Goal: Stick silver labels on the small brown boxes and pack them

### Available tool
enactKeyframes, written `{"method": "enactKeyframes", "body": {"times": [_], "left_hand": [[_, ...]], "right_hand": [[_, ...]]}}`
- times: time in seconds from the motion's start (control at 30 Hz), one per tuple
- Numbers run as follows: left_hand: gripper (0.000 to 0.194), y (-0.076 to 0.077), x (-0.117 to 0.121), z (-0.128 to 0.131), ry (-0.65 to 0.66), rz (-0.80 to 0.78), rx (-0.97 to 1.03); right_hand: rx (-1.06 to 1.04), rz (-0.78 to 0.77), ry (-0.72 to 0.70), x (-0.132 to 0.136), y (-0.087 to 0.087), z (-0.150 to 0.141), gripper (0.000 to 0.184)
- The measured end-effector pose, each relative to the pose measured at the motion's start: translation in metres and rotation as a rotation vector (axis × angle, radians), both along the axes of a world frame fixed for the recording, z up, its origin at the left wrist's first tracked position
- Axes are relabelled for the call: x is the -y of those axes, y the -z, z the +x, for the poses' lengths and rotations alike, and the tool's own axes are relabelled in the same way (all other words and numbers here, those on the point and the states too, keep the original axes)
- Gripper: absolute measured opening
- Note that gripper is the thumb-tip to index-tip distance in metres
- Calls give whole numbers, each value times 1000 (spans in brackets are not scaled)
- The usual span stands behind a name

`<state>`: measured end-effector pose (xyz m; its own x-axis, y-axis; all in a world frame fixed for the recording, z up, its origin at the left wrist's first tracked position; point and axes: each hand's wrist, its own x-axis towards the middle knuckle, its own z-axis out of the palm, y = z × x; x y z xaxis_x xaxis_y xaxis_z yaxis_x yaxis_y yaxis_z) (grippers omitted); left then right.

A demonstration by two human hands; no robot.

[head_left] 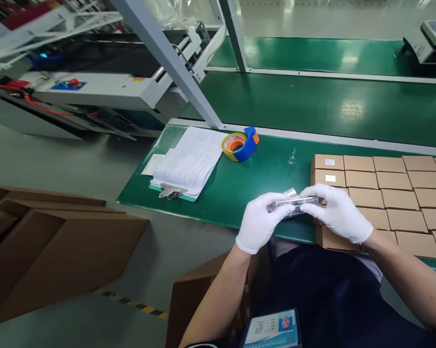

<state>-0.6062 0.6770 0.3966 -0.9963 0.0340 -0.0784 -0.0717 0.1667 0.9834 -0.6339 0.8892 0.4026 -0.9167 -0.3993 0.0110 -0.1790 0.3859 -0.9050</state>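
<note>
Centrally, in the head view, one clear plastic tube (pixel 293 205) held between two white-gloved hands, its long axis running nearly left to right and rising slightly toward the right. Left hand (pixel 263 223) clenched around the tube's left end; right hand (pixel 335 212) grasping the right end, fingers curled over it, and lying nearer the cartons. Neither hand released. Just above the tube and apparently touching it, one small clear piece (pixel 290 192), whether a cap or a second tube impossible to tell. Right of the hands, on a green conveyor belt (pixel 261 166), flat brown cartons (pixel 395 189) packed in rows, roughly twenty in view, the exact count cut off by the frame edge and the right hand. Upper middle of the belt, one packing tape dispenser (pixel 240 144), blue and orange, beside one clipboard (pixel 172 192) bearing a sheaf of papers (pixel 187 159). Lower left, several open cardboard boxes (pixel 54 251); bottom centre, one more cardboard box (pixel 199 295) and one printed leaflet (pixel 272 329). Upper right, one digital scale (pixel 429 41); upper left, one white machine (pixel 94 89).
</note>
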Motion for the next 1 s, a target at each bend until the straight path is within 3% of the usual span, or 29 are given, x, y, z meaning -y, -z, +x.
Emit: {"method": "enactKeyframes", "body": {"times": [0.2, 0.5, 0.63, 0.77, 0.9, 1.0], "left_hand": [[16, 1, -1, -1, 20, -70, 22], [21, 9, -2, -10, 17, 24, 93], [28, 15, -4, -14, -58, 62, 128], [30, 21, -5, -17, -49, 100, 139], [35, 22, -10, -21, -20, 148, 221], [38, 19, -14, -23, -10, 187, 290]], "right_hand": [[7, 56, 14, -3, 2, 0, 10], [52, 94, 98, -5, 6, -3, 18], [-191, 173, 221, -12, 8, 1, 17], [-506, 271, 248, -20, 17, 3, 16], [-679, 351, 258, -24, 21, 8, 17], [-764, 314, 274, -21, 16, 14, 20]]}}
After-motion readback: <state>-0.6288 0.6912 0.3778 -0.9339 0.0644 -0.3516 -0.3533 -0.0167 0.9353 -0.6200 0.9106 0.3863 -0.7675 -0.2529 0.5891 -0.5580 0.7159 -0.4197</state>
